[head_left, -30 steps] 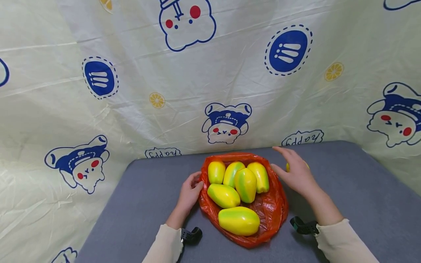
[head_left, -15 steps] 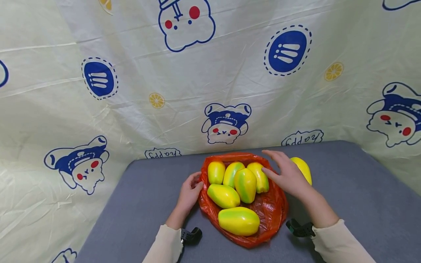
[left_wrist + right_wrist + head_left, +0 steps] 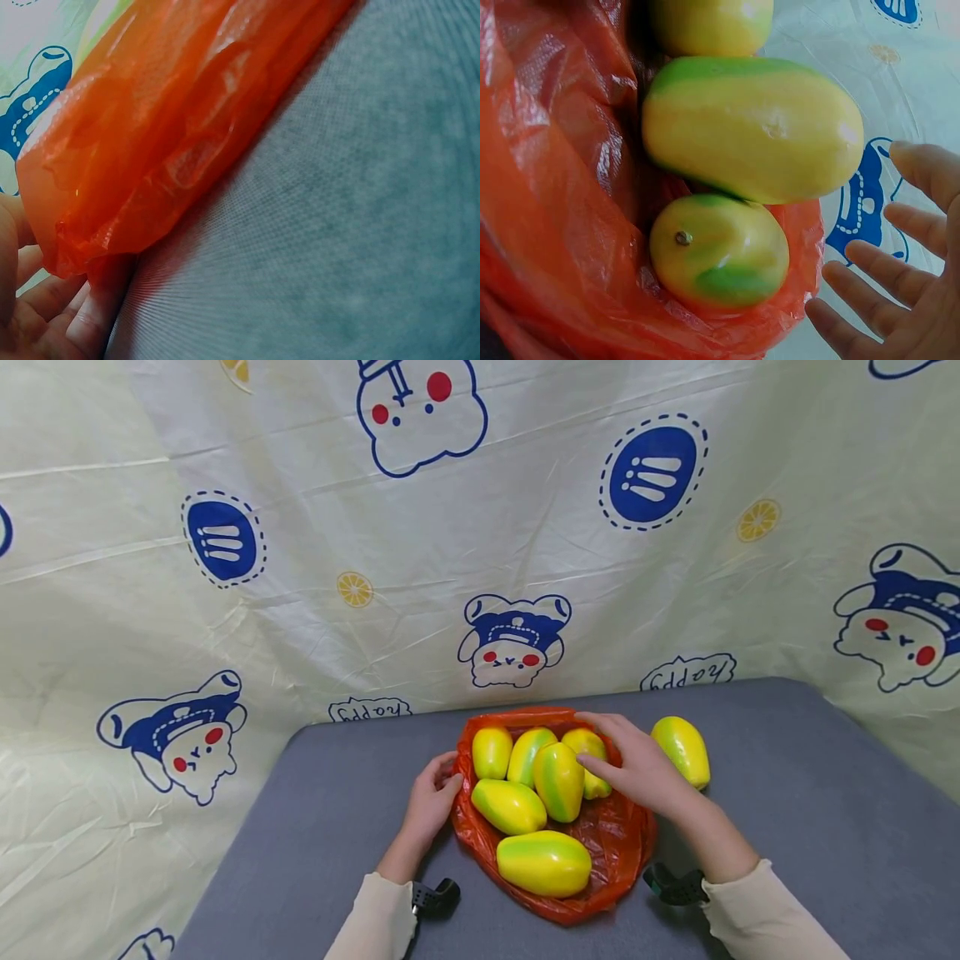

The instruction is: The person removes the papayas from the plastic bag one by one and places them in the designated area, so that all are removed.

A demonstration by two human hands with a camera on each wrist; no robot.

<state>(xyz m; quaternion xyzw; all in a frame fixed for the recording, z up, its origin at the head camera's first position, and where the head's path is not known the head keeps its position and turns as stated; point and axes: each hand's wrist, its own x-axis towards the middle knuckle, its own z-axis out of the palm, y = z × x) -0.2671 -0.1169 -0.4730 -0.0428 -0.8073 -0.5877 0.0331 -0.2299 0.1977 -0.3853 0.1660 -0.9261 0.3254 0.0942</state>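
Observation:
A red plastic bag lies wide open on the table, holding several glossy yellow-green papayas. At the bag's left rim, my left hand touches the plastic with relaxed fingers. The left wrist view has the bag's red side right at those fingers. My right hand reaches over the bag's right rim, its spread fingers overlapping the papaya at the upper right. Nothing is in its grasp; the right wrist view has its spread fingers beside the papayas.
One more papaya lies on the grey table, right of the bag and behind my right hand. A pale sheet printed with cartoon figures hangs along the table's back edge. Black wrist devices sit below both hands.
My right hand has moved left from beside the bag to over its right rim, uncovering the papaya on the table. My left hand has stayed at the left rim.

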